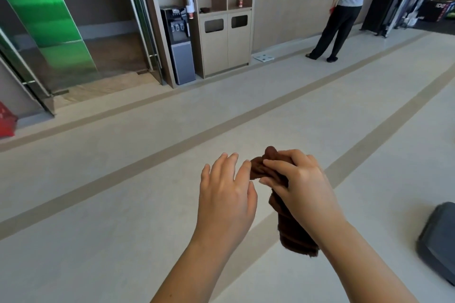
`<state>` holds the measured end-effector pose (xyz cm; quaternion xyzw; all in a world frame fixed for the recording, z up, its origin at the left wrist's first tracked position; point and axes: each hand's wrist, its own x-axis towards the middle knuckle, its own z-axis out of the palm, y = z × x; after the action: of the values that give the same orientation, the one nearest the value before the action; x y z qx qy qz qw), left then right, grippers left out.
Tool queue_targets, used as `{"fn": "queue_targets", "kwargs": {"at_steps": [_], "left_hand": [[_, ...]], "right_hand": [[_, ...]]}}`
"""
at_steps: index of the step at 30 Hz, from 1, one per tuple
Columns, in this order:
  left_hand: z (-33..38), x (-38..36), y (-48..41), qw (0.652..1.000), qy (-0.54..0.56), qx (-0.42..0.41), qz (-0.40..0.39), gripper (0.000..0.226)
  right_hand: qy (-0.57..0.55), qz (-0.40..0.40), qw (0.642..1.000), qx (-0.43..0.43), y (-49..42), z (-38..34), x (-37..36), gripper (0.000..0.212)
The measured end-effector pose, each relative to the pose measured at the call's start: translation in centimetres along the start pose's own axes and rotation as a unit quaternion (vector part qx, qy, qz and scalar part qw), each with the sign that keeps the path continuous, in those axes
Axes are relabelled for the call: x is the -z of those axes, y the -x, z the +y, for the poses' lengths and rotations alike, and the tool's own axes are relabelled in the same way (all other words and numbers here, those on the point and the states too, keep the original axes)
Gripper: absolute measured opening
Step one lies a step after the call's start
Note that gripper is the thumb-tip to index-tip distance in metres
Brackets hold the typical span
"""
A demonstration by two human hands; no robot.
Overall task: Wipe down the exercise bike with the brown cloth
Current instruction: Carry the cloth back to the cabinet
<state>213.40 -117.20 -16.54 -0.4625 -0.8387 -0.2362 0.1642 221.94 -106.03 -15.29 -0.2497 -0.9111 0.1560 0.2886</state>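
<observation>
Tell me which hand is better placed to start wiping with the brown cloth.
Right. The right hand grips the brown cloth, bunched with its tail hanging below; the left hand is open, fingertips just at the cloth's end.

Bunched brown cloth (pixel 291 229) hangs crumpled from the gripping right hand (pixel 299 183)

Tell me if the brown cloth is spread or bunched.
Bunched: the right hand grips the brown cloth in a crumpled wad, one end hanging below.

Bright, even light; edges bowed, bg maybe soft.
</observation>
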Motion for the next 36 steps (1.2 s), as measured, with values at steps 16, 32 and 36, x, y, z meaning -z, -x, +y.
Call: {"fn": "queue_targets", "kwargs": {"at_steps": [16,32,36], "left_hand": [[-25.7,-10.3,-25.7,0.999,-0.010,0.045,-0.022,0.032],[-40.3,-23.5,-55.8,1.000,-0.002,0.014,-0.024,0.034],[-41.1,-27.8,-65.9,0.999,-0.005,0.024,-0.038,0.035]], "right_hand": [[-0.011,-0.046,0.999,-0.006,-31.5,-2.0,-21.0,0.030],[-0.014,-0.032,0.999,-0.033,-62.4,5.2,-34.5,0.032],[-0.020,-0.022,0.999,-0.026,-72.2,9.5,-36.9,0.032]]}}
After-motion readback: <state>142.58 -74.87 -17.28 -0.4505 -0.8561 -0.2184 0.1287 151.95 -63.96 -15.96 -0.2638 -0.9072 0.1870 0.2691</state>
